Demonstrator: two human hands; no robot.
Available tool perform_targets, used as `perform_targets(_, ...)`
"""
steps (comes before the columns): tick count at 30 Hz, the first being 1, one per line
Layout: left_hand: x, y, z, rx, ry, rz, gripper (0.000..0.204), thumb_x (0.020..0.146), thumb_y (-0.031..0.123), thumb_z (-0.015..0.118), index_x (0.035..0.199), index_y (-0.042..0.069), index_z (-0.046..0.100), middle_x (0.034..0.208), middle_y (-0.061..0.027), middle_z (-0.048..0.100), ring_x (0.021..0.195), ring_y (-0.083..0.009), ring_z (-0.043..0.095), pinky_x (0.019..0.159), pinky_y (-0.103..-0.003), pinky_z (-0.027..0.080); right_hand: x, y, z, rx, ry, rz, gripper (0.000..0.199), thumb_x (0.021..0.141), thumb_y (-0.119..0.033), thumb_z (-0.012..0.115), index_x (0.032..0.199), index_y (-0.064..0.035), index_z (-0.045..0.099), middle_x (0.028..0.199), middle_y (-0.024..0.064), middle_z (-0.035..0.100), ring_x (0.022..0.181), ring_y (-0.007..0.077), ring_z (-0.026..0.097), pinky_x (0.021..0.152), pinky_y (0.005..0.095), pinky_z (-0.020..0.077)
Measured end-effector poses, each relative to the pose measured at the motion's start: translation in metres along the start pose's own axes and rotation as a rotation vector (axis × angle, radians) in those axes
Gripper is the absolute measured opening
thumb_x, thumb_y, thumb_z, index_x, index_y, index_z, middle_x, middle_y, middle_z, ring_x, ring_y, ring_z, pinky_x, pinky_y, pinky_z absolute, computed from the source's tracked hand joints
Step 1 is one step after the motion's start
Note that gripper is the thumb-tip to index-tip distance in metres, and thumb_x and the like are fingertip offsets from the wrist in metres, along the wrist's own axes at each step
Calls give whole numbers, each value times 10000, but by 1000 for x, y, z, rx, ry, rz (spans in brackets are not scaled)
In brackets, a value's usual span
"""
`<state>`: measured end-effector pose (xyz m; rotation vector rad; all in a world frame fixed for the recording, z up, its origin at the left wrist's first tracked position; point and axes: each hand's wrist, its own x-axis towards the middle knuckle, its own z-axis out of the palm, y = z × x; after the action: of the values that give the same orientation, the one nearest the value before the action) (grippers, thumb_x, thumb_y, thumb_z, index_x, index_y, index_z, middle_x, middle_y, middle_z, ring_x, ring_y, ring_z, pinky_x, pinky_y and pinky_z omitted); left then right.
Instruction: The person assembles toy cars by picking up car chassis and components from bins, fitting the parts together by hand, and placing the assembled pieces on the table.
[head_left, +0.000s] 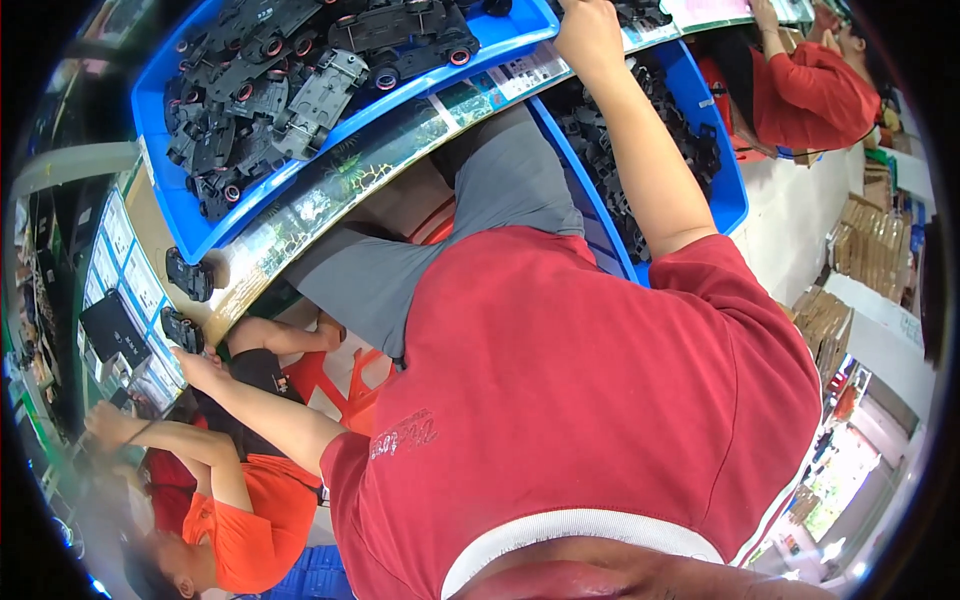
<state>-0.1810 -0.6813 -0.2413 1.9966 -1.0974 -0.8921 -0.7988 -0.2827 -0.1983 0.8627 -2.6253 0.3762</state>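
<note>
While the wearer's red shirt (580, 400) and grey trousers (480, 220) fill the middle of the view, both bare arms stretch out to the desk (330, 195), whose long front edge runs from lower left to upper right under a clear cover with printed sheets beneath. At the lower-left end of that edge the left hand (195, 365) reaches a small black toy car chassis (182, 330); its fingers touch the piece from below, though whether they are clamped round it I cannot tell. A second black chassis (190, 275) lies just beside it on the desk edge, close to the near corner of a blue tray (160, 90) heaped with black chassis parts (300, 70) on red-hubbed wheels. The right hand (590, 35) rests at the upper end of the desk edge, by the far corner of that tray, seen from the back with its fingers curled down; what it grips, if anything, is hidden. Under the right forearm, below desk level, stands a second blue bin (725, 190) filled with more dark parts. Another person in an orange shirt (250, 530) sits at lower left, and a person in red (815, 95) works at upper right beside stacked cardboard (870, 240).
</note>
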Motion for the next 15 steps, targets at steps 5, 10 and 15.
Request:
perform_targets(5,-23,-16,-3,-76,81,142,677,1002,553,453,1217,-84,532,828,-191,609,533,-223,584,383,-270,364,-2,-18,-13,-2,-46,13,434,719,23,622,1146,-20,688,999,245,587,985,410,562,871,450,493)
perform_targets(10,-53,-14,4,144,208,211,643,1007,467,467,1218,-127,595,1141,-268,649,844,-346,681,664,-379,523,-7,-20,-20,122,-28,71,418,704,7,644,1121,-2,678,1019,233,590,1006,408,556,898,437,488)
perform_targets(15,-62,-17,4,199,254,376,628,994,436,486,1190,-147,613,1246,-321,608,1178,-432,559,1034,-434,392,-14,-16,-15,78,-56,74,423,703,1,650,1125,2,672,1018,255,596,966,431,586,868,459,504)
